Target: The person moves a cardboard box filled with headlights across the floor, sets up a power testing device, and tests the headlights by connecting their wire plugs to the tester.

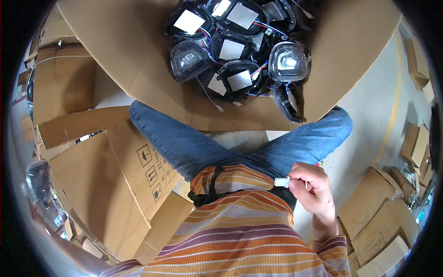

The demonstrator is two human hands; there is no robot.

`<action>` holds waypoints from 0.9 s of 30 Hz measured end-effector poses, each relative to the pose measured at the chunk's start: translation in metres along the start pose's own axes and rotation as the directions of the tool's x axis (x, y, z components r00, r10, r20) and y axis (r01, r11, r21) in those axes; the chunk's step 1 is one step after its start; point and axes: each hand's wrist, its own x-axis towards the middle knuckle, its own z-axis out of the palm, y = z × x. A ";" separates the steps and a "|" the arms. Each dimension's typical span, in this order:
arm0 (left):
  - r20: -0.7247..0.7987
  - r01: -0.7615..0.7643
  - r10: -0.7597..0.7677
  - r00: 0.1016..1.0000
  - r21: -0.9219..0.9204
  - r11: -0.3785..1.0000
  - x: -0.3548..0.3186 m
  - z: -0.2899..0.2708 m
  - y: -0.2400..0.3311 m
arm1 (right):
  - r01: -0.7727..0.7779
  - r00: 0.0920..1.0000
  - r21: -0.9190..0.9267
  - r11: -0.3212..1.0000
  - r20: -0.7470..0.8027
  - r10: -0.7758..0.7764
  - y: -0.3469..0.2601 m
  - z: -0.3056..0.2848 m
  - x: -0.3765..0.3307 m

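Note:
My right hand [310, 187] is closed in front of my waist, pinching a small white rectangular piece [281, 182] between thumb and fingers. My left forearm [76, 251] reaches out to the far left, and the hand at its end is too dark and blurred to read. Just beyond it shows a clear, rounded lamp-like thing [38, 179]; whether my left hand holds it I cannot tell. Between my knees stands an open cardboard box [134, 69] of black lamp units with white patches [231, 49] and coloured wires. Two clear lenses [288, 61] face up among them.
A large carton [106, 184] with printed handling symbols lies to my left, and another open carton [64, 83] stands farther off. Flattened cardboard [374, 221] and smaller boxes [415, 145] are on the right. A yellow line [391, 115] runs along the grey floor.

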 end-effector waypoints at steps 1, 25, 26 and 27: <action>0.282 0.250 -0.190 0.940 -0.197 0.948 -0.020 0.038 -0.019 | 0.008 1.000 -0.006 1.000 0.003 -0.008 0.001 0.004 0.001; 0.832 -0.215 0.543 0.115 -0.513 0.831 -0.288 0.366 0.721 | 0.030 0.996 0.053 0.998 -0.085 -0.025 0.020 -0.029 -0.004; 0.857 -0.223 0.508 0.083 -0.481 0.848 -0.290 0.367 0.724 | 0.029 0.997 0.059 0.998 -0.077 -0.024 0.021 -0.030 -0.004; 0.882 -0.231 0.468 0.054 -0.445 0.865 -0.291 0.368 0.725 | 0.026 0.997 0.061 0.998 -0.080 -0.021 0.022 -0.031 -0.003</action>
